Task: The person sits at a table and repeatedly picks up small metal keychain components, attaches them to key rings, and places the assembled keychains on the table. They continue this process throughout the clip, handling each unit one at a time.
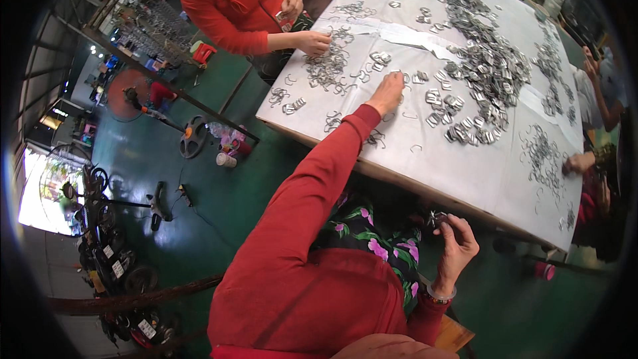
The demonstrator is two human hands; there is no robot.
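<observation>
Where the right hand is raised: clear of the table, beside the flowered trousers; thumb and fingertips closed on a small metal piece, its exact form too small to tell.
Left hand: extended over the near part of the table, fingertips lowered beside loose flat buckles; whether it grips one cannot be told.
Spacing of hands: well apart.
Wire hooks: loose pile to the left of the left hand; further pieces scattered toward the near edge.
Buckle heap: dense, grey, right of the left hand, stretching to the far end.
Co-worker in red: upper left, one hand at the hook pile.
Right side: another person's hand beside a second hook group.
Floor: green; round fan and parked motorbikes at left.
</observation>
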